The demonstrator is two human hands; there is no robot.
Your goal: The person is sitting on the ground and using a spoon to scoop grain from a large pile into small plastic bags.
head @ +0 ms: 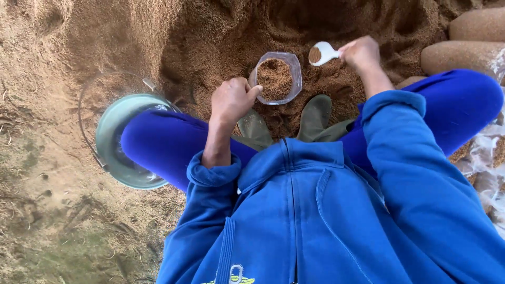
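one heap of brown grain across the ground. one green metal bucket by the left knee, partly hidden. two filled sacks at upper right. one clear plastic bag, open and grain-filled, standing in the heap. left hand pinching bag rim. right hand closed around one white scoop, loaded, just beside bag.
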